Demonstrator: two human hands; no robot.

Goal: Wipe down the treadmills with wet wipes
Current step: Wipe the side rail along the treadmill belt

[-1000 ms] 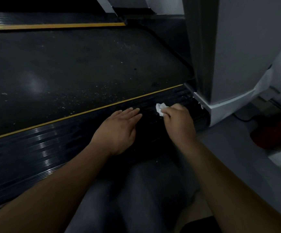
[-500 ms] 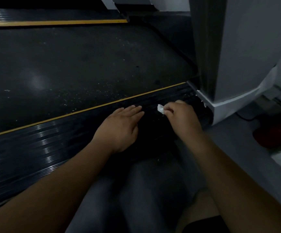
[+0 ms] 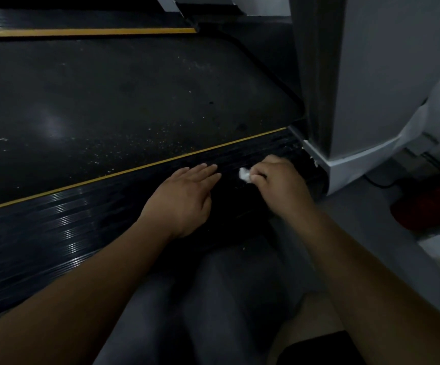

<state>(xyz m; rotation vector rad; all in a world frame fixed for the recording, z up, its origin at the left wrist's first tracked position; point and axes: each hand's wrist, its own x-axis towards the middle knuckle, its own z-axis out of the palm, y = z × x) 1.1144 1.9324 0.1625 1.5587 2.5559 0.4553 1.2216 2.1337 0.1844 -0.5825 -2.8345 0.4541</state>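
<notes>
Wet wipe in right hand

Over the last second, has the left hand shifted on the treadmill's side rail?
No. The left hand lies flat on the side rail, its fingertips as close to the yellow stripe as before.

The treadmill belt is showing matt and finely rough, black rubber by the look of it, and pale dust is speckling it all over. The side rail next to it is gleaming, ribbed glossy black catching the light in streaks, while the wet wipe is looking white, soft and crumpled. The upright casing is reading as smooth, matt grey plastic.
</notes>
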